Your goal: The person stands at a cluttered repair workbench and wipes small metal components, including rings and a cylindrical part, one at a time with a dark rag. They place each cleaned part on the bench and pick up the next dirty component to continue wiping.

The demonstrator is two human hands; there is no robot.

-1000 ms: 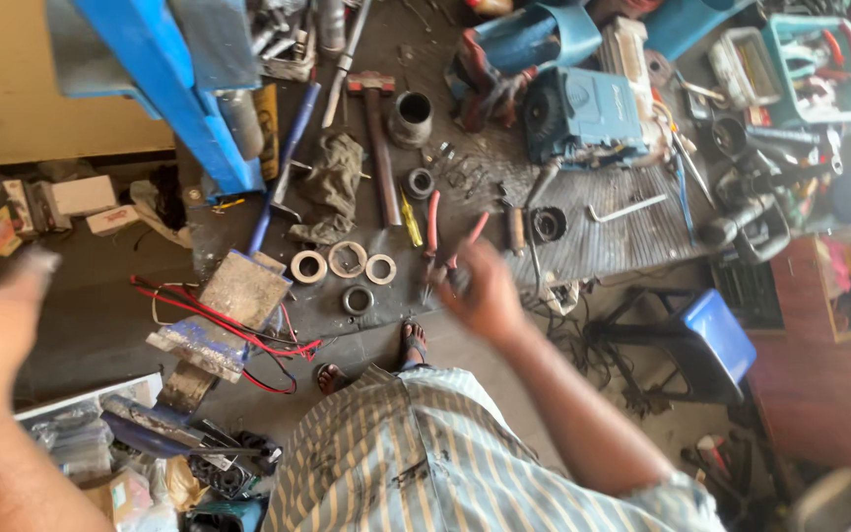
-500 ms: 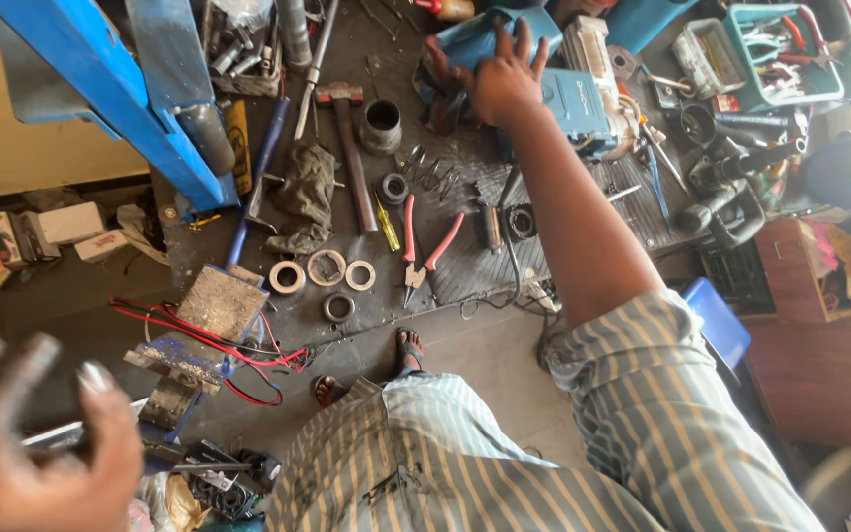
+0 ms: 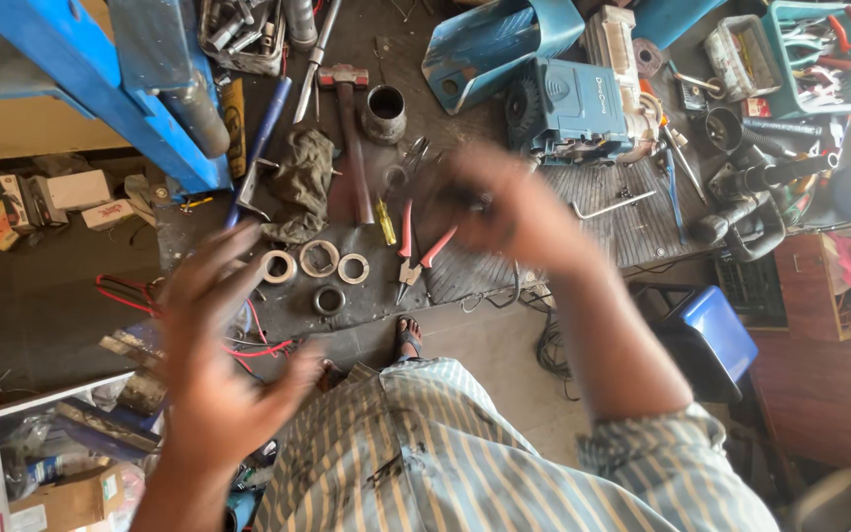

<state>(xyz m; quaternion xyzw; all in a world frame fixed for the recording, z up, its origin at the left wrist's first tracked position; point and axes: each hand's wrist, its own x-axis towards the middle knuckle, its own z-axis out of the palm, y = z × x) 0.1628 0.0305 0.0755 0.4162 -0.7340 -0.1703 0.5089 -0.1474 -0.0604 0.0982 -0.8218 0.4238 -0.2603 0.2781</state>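
Note:
My right hand (image 3: 509, 209) hovers, blurred, over the dark workbench (image 3: 642, 227), just right of the red-handled pliers (image 3: 416, 251) and below the blue power tool (image 3: 573, 108). Its fingers look curled, but the blur hides whether anything is in them. Nearer me, in front of the bench edge, my left hand (image 3: 217, 369) is raised with its fingers spread and holds nothing. Close by on the bench lie three metal rings (image 3: 317, 258). A yellow screwdriver (image 3: 386, 222), a hammer (image 3: 347, 128) and a grey rag (image 3: 307, 182) lie beyond them.
A blue metal stand (image 3: 100, 79) rises at the upper left. A metal cylinder (image 3: 384, 108), a bent hex key (image 3: 613, 207) and a teal tray of hand tools (image 3: 819, 54) sit on the bench. A blue bin (image 3: 716, 335) stands on the floor at right; red wires (image 3: 130, 296) trail left.
My right hand has drawn back from the blue power tool towards the pliers. My left hand has risen from the lower left corner towards the middle, fingers spread.

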